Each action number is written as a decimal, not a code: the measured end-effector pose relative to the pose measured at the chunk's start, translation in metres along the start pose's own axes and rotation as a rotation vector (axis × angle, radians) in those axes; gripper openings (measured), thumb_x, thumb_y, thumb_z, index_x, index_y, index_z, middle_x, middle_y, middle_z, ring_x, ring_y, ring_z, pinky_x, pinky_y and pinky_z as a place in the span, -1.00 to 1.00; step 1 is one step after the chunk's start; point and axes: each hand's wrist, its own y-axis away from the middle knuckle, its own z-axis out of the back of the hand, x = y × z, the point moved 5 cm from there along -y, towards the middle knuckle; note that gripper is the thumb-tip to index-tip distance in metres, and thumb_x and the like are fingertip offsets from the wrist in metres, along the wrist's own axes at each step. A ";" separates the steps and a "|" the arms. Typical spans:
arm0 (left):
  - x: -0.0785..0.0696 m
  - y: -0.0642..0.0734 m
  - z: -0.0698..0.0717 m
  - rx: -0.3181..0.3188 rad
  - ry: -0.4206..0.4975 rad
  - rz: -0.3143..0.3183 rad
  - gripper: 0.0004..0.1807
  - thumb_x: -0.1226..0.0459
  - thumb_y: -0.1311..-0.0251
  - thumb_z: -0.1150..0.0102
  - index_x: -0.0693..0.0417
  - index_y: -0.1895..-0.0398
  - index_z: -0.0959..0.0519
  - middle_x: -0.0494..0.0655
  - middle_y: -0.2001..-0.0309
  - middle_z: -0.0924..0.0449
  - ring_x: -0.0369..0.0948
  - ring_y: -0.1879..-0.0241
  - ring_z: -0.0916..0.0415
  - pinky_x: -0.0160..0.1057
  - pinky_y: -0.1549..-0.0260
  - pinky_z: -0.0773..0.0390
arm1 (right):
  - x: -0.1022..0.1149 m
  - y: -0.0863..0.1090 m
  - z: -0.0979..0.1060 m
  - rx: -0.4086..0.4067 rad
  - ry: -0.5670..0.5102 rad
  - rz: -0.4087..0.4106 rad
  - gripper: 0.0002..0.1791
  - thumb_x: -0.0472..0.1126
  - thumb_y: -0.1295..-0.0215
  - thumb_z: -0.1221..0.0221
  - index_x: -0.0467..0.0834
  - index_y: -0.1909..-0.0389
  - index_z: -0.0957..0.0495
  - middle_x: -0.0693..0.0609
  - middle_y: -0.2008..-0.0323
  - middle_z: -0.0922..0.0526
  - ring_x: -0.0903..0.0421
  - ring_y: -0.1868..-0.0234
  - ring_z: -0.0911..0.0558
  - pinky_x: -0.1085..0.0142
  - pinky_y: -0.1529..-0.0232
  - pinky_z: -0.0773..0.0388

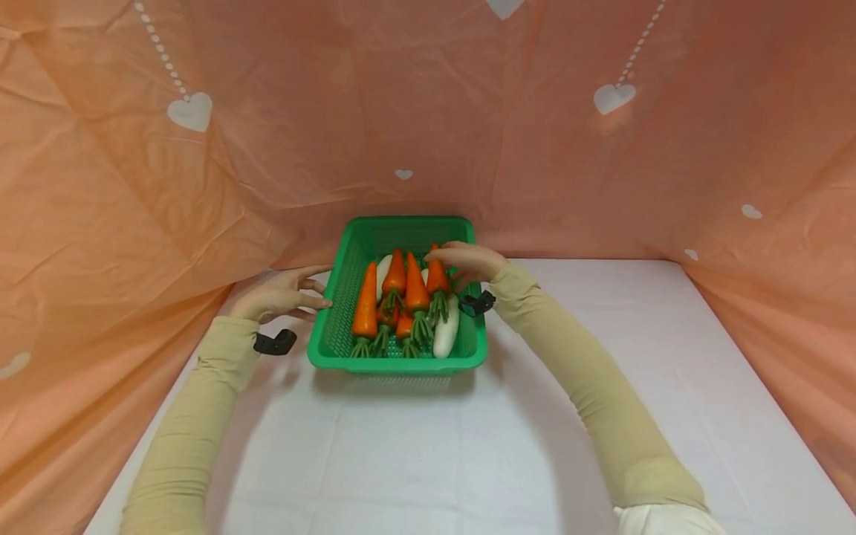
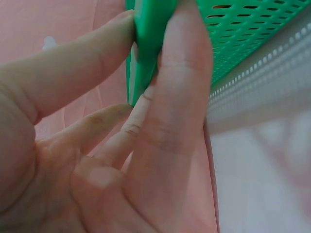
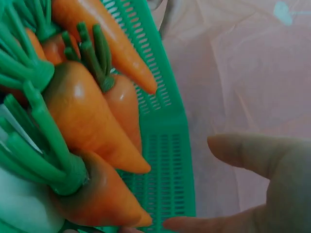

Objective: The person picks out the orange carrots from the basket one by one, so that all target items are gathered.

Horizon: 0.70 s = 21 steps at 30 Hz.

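Note:
A green plastic basket [image 1: 397, 364] holds several orange carrots [image 1: 365, 301] with green stem stubs and some long white vegetables [image 1: 446, 327]. At its left side, my left hand [image 1: 277, 293] grips the rim; the left wrist view shows the thumb [image 2: 82, 63] on one face of the rim and fingers on the other. My right hand [image 1: 468, 261] reaches over the right side, its fingertips at the tip of the rightmost carrot [image 3: 109, 194]. In the right wrist view the thumb and index finger are spread apart, with the other fingers mostly hidden along the bottom edge.
The basket stands on a white-covered table [image 1: 401, 453], close to its back edge. Behind and at both sides hangs a pink-orange cloth [image 1: 428, 111] printed with white hearts. A small black camera [image 1: 275, 342] sits on each wrist.

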 end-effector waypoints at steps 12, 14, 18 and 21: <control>0.000 -0.001 0.001 -0.012 0.007 0.006 -0.12 0.40 -0.24 -0.21 0.03 -0.53 0.06 0.32 -0.06 -0.26 -0.09 0.18 -0.57 0.15 0.08 -0.51 | 0.000 -0.014 -0.004 0.005 -0.036 -0.021 -0.19 -0.09 -0.41 -0.07 -0.21 -0.49 0.15 -0.22 -0.43 0.03 -0.33 -0.27 -0.28 -0.01 0.06 -0.54; 0.000 -0.001 0.002 -0.013 0.003 0.005 -0.13 0.40 -0.24 -0.20 0.03 -0.53 0.06 0.33 -0.06 -0.26 -0.09 0.19 -0.57 0.14 0.09 -0.51 | -0.001 -0.015 -0.005 0.016 -0.037 -0.021 -0.20 -0.14 -0.41 -0.08 -0.22 -0.49 0.15 -0.25 -0.42 0.00 -0.32 -0.28 -0.27 -0.01 0.05 -0.54; 0.001 -0.001 0.002 -0.011 0.002 0.004 -0.12 0.39 -0.24 -0.21 0.02 -0.53 0.06 0.33 -0.07 -0.25 -0.09 0.18 -0.57 0.14 0.09 -0.51 | -0.003 -0.018 -0.006 0.037 -0.013 -0.016 -0.20 -0.20 -0.39 -0.09 -0.25 -0.47 0.14 -0.29 -0.39 -0.04 -0.29 -0.25 -0.31 0.00 0.03 -0.53; 0.001 -0.001 0.001 -0.009 0.000 0.002 -0.11 0.38 -0.24 -0.22 0.01 -0.53 0.07 0.33 -0.08 -0.24 -0.10 0.17 -0.57 0.13 0.10 -0.52 | -0.005 -0.021 -0.008 0.046 0.028 -0.018 -0.20 -0.21 -0.37 -0.11 -0.24 -0.47 0.11 -0.27 -0.39 -0.05 -0.26 -0.27 -0.31 0.03 0.04 -0.54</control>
